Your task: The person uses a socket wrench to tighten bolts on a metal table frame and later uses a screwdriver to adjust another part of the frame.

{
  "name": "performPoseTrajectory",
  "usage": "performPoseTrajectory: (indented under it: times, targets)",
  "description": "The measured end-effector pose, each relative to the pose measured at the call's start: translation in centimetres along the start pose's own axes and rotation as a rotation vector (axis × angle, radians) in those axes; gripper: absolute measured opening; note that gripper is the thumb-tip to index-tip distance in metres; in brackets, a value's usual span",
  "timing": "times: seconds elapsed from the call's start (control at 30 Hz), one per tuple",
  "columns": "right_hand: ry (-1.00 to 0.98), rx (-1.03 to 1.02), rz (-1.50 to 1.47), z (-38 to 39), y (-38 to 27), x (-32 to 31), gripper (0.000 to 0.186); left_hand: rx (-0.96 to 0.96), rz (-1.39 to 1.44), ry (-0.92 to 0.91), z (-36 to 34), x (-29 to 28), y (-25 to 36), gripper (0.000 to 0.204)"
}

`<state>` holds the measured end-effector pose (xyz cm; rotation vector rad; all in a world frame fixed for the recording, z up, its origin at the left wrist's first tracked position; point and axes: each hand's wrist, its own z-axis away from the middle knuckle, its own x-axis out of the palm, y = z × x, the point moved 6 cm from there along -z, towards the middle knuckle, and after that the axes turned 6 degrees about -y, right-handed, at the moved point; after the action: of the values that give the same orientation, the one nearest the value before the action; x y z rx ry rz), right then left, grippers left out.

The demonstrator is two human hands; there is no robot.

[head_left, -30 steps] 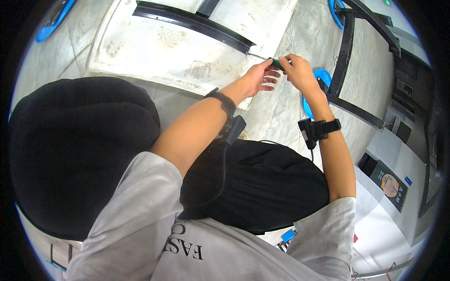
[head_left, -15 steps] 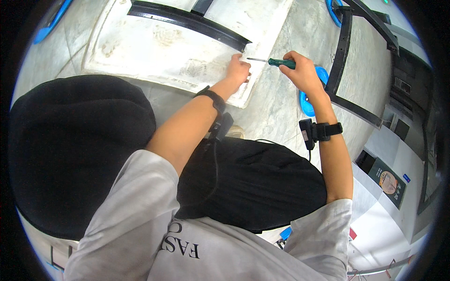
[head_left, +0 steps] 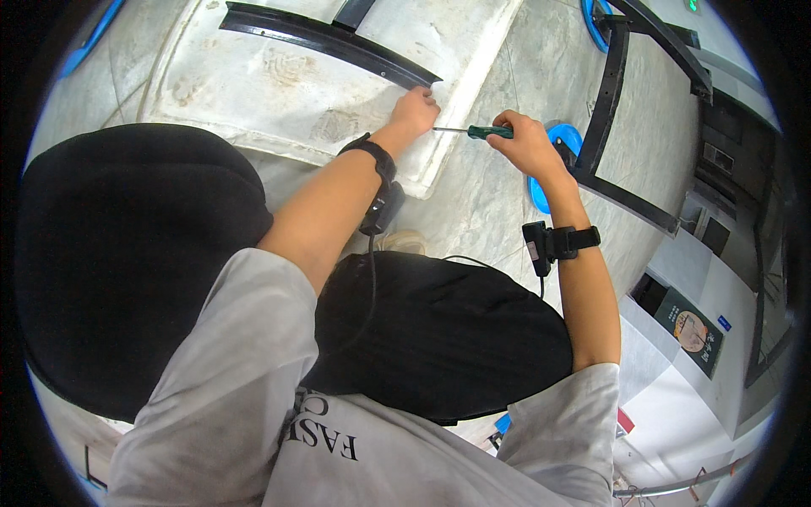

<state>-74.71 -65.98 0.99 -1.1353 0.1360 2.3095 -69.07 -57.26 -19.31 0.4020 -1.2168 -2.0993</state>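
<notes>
A black metal bar [head_left: 329, 44] with small holes lies on a white, scuffed board [head_left: 296, 72] beyond my knees. At the bar's right end is my left hand [head_left: 416, 110], its fingers curled in against the edge. Whatever they may pinch there is hidden. My right hand [head_left: 521, 139] grips a screwdriver [head_left: 490, 133] by its dark green handle. Its thin shaft points left, with the tip just below and to the right of my left hand, apart from the bar.
A black metal frame [head_left: 605, 110] stands on the tiled floor at the right, beside blue oval pieces [head_left: 541, 194]. To my left is a large black cushioned seat [head_left: 139, 262]. White cabinet-like surfaces [head_left: 676, 355] and a dark poster [head_left: 694, 329] are at the far right.
My left hand has moved up to the bar's end, its fingers more curled. The screwdriver in my right hand has dropped a little toward me. The whole view has shifted slightly.
</notes>
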Motion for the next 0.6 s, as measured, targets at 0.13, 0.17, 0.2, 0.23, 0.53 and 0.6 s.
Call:
performPoseTrajectory:
  times: [0.13,0.17,0.2,0.23,0.53,0.6]
  targets:
    - [0.031,0.006,-0.009,0.2,1.0,0.0,0.032,-0.087,0.029,-0.037,0.1,0.1,0.6,0.04]
    - [0.034,0.001,-0.013,0.2,1.1,0.0,0.032,-0.088,0.027,-0.041,0.3,-0.1,1.1,0.04]
    - [0.036,0.005,-0.014,0.3,1.2,-0.1,0.032,-0.141,0.103,-0.071,0.7,-0.2,1.4,0.039]
    - [0.036,0.005,-0.025,0.3,1.2,-0.2,0.032,-0.194,0.179,-0.102,1.2,-0.1,1.6,0.038]
    - [0.0,0.031,-0.004,-0.4,1.6,0.1,0.033,-0.134,0.179,-0.029,4.2,-0.2,-1.0,0.03]
    - [0.002,0.018,0.009,-0.4,1.3,0.1,0.034,-0.129,0.029,-0.021,4.7,-0.1,-1.8,0.027]
